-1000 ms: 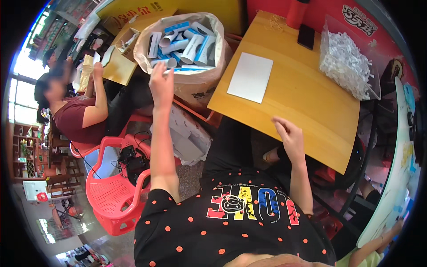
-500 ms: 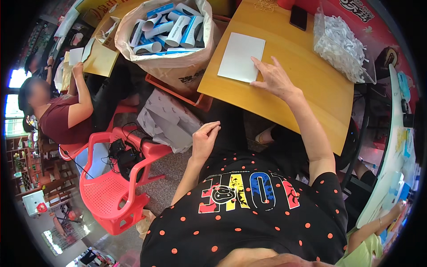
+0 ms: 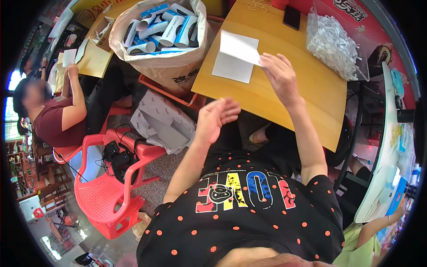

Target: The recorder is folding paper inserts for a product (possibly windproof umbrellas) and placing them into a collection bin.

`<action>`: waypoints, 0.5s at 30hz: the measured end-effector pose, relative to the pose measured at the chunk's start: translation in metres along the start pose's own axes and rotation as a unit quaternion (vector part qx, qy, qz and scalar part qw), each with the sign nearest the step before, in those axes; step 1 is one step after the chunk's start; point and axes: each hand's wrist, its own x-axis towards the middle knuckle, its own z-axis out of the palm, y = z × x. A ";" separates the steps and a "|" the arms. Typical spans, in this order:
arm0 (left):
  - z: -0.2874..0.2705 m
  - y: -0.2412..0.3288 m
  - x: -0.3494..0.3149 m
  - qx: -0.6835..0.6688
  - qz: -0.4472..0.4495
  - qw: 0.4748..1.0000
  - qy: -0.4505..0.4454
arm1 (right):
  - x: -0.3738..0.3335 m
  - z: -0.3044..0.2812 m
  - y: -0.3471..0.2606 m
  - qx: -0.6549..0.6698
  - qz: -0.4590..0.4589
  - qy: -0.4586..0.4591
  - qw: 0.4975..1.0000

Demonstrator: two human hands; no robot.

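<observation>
On the yellow wooden table (image 3: 307,107), a white sheet of paper (image 3: 238,48) is raised and tilted, its right corner pinched in my right hand (image 3: 283,81). Beneath it lies more flat white paper (image 3: 232,72); how many sheets I cannot tell. My left hand (image 3: 214,118) is in the air before the table's near-left edge. Its fingers are stretched out and slightly blurred, and it holds nothing.
Left of the table stands a cream bag (image 3: 178,69) full of blue-and-white tubes. A phone (image 3: 292,18) and a clear bin (image 3: 364,73) of white paper strips sit at the far right. A red chair (image 3: 100,189) holds black gear. A person (image 3: 60,118) sits at left.
My right hand has taken the white sheet's corner and lifted it off the paper below. My left hand has risen toward the table edge, its fingers opening. The view has shifted slightly.
</observation>
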 end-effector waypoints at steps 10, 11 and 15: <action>-0.015 0.011 0.022 -0.136 -0.030 0.990 -0.008 | -0.066 -0.056 -0.073 0.294 0.123 -0.130 0.939; -0.012 0.008 0.020 -0.143 -0.015 0.989 -0.029 | -0.072 -0.058 -0.073 0.337 0.195 -0.144 0.910; 0.007 0.007 0.003 -0.026 0.052 0.998 0.012 | -0.079 -0.061 -0.079 0.441 0.459 -0.108 0.764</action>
